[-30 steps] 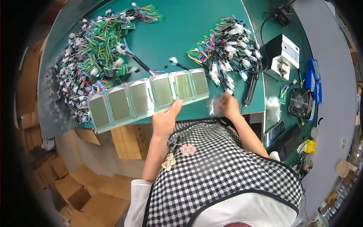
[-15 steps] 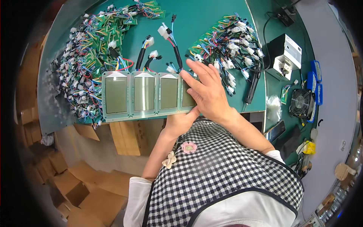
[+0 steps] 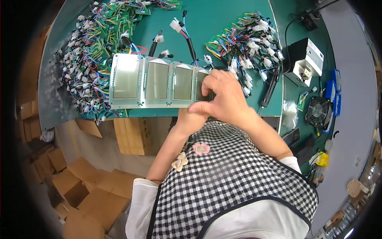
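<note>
A strip of grey display panels joined side by side lies along the front edge of the green table. My right hand covers the strip's right end, fingers curled on top of the last panel and thumb at its front edge. My left hand comes up to the table edge just under the right thumb. It touches the strip's front edge, and its fingers are hidden by the right hand.
Heaps of small green circuit boards with coloured wires lie at left and right. Black cables with white plugs lie behind the strip. A black pen-shaped tool, a white box and a fan sit at right. Cardboard boxes crowd the floor.
My right hand has moved from the table right of the strip onto its right end. The strip, tilted before, now lies level along the table edge. My left hand has slid right, under the right one.
</note>
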Demonstrator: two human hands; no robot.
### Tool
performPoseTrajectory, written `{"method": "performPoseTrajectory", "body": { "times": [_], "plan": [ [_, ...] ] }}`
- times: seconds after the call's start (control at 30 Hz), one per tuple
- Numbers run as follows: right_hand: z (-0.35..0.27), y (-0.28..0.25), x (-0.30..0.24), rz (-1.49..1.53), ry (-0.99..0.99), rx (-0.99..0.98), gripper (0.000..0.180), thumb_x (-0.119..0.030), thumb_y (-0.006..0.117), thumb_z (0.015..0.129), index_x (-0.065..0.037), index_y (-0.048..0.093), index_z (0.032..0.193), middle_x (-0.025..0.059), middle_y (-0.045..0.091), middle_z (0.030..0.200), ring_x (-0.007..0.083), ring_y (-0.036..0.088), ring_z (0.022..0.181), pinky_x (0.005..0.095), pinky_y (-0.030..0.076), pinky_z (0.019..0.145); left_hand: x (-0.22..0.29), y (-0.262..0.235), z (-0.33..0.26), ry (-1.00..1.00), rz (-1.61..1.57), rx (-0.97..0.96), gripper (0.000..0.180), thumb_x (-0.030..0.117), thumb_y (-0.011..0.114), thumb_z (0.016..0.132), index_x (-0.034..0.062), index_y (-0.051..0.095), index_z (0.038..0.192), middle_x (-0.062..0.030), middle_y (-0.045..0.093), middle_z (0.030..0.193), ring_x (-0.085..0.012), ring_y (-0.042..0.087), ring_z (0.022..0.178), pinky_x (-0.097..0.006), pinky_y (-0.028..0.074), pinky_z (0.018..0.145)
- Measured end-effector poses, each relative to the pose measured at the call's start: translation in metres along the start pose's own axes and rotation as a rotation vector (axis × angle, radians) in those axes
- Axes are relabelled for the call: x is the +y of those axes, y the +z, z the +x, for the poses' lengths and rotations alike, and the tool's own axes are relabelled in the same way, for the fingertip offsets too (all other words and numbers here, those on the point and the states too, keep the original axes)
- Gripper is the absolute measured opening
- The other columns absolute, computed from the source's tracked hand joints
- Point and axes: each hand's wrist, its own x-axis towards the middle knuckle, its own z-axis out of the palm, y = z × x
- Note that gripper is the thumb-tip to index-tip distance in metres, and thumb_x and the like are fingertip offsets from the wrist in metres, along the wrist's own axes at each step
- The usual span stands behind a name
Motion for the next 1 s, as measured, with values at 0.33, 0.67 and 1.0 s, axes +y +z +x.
{"method": "performPoseTrajectory", "body": {
  "times": [0.33,0.67,1.0],
  "plan": [
    [0.007,-0.007,0.01,0.205,0.088,-0.176,0.023,-0.018,0.071,0.063,-0.004,0.053,0.063,0.0085,0.053,0.067,0.0266,0.052,0.065,0.038,0.04,0.057,0.002,0.0,-0.001,-0.143,-0.145,-0.062,0.031,-0.003,0.06,0.074,-0.0016,0.05,0.103,-0.0061,0.055,0.096,-0.0147,0.054,0.088,-0.028,0.045,0.076],
    [0.021,-0.03,0.016,0.062,-0.093,-0.405,0.03,-0.024,0.074,0.057,-0.004,0.052,0.063,0.0073,0.052,0.067,0.0276,0.051,0.07,0.0377,0.039,0.059,0.01,-0.018,-0.003,-0.373,-0.529,-0.186,0.049,-0.001,0.066,0.067,-0.0001,0.045,0.111,-0.0041,0.051,0.099,-0.0123,0.05,0.09,-0.027,0.044,0.077],
    [0.02,-0.02,0.025,0.111,-0.064,-0.355,0.018,-0.012,0.07,0.062,-0.003,0.056,0.067,0.0082,0.052,0.067,0.0268,0.051,0.065,0.0345,0.04,0.058,0.017,-0.016,-0.006,-0.448,-0.247,-0.178,0.036,0.004,0.062,0.074,-0.0011,0.049,0.107,-0.0047,0.053,0.1,-0.013,0.052,0.091,-0.027,0.044,0.078]
  ]
}}
